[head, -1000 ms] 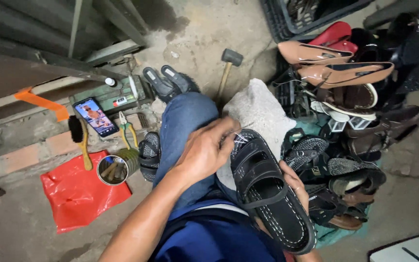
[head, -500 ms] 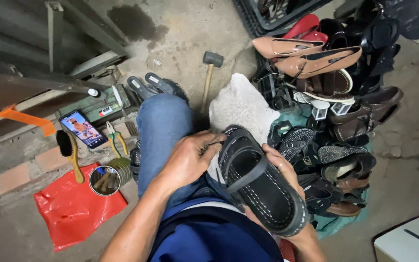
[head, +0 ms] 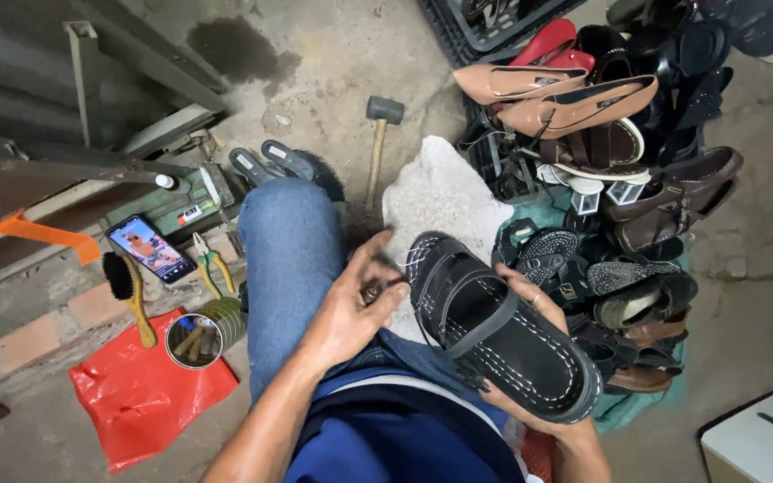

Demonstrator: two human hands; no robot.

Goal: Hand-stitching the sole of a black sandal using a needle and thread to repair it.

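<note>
1. A seated person grips a black sandal [head: 494, 331] over the lap, near centre: the right hand [head: 530, 309] curls under and around its far side, and the left hand [head: 351, 309] pinches a small dark object against the toe end; what that object is cannot be told.
2. Risk: the sandal rests tilted on the knee, so a loosened right-hand grip would likely send it sliding to the floor.
3. Risk: the left fingertips work close to the stitched rim, and a slip of the small object could nick a finger.
4. Risk: the heaped shoes [head: 610, 179] on the right look unstable; a nudge from the elbow might topple them.
5. Counted on the left: one phone [head: 149, 249], one brush [head: 129, 295], one pair of pliers [head: 210, 266], one tin [head: 194, 338], one red bag [head: 140, 398].
6. Counted far centre: one mallet [head: 379, 134], one pale cloth [head: 445, 192].
</note>
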